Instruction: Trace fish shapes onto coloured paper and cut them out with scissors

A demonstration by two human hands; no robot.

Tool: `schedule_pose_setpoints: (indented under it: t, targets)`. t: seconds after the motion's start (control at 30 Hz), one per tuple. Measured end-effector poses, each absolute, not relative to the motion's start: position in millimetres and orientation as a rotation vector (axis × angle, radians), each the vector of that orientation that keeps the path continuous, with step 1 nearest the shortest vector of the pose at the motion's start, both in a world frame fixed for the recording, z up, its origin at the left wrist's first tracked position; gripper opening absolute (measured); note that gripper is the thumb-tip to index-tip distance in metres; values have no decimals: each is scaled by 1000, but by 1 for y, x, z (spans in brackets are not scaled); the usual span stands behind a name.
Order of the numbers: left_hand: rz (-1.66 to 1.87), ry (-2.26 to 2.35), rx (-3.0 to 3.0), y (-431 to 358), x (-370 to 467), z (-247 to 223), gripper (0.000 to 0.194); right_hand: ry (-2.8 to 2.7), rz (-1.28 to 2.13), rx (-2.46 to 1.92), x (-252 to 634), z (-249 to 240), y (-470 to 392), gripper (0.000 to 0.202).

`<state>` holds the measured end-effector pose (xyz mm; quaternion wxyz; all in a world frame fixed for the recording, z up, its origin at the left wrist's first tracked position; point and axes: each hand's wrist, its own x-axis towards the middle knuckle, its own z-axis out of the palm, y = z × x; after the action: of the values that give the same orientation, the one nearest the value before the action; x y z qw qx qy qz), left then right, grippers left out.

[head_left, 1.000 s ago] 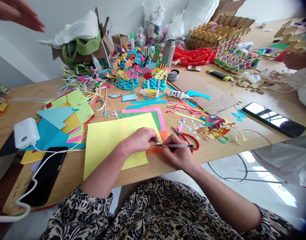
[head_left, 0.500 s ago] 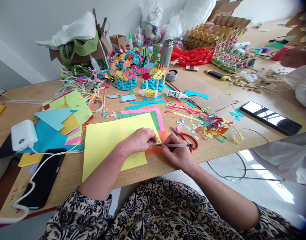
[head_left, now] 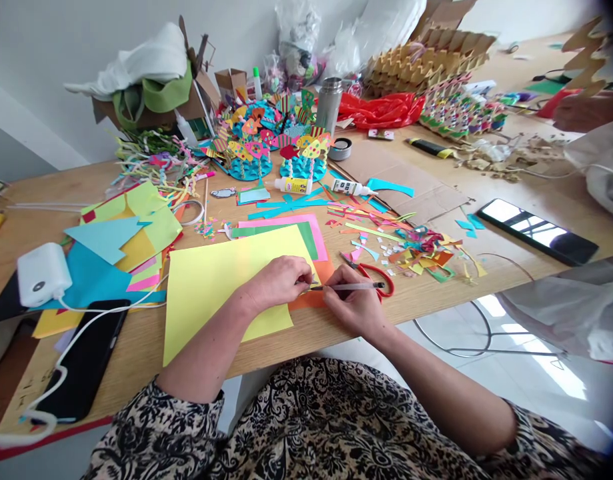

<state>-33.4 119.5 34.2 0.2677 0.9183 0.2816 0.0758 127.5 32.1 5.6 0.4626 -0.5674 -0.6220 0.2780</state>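
A smooth, matte yellow sheet (head_left: 221,277) lies on the wood-grained table (head_left: 266,353), its straight edges reaching close to the front rim. The left hand (head_left: 285,280) rests on its right part, fingers curled in tight, and seems to pinch a small piece (head_left: 313,281) at the fingertips. The right hand (head_left: 355,303) grips a slim pen (head_left: 359,286) with a translucent barrel, held low and nearly level, tip toward the left fingers. Flat orange paper (head_left: 306,299) shows under both hands; green paper (head_left: 307,239) and pink paper (head_left: 321,241) stick out behind the yellow sheet. Just beside the right hand lie scissors (head_left: 387,283) with glossy red loop handles, partly covered by the pen and hand. Farther right is a loose heap of curled, ragged paper scraps (head_left: 431,250). Behind stand bright paper fish (head_left: 256,148) on rippled blue bases, near a brushed metal bottle (head_left: 329,108). The left forearm covers part of the yellow sheet, and the fingers hide most of the small piece, so its outline cannot be made out.
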Motion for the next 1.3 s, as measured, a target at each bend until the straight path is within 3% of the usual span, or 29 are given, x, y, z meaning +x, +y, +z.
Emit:
schedule_pose_setpoints:
  t: [1.0, 1.3]
  targets:
    - [223, 775, 2482, 118, -34, 32, 11, -1469, 620, -1455, 125, 5, 32, 16]
    - [208, 827, 2516, 109, -33, 38, 16, -1144, 694, -1318, 138, 13, 28, 6]
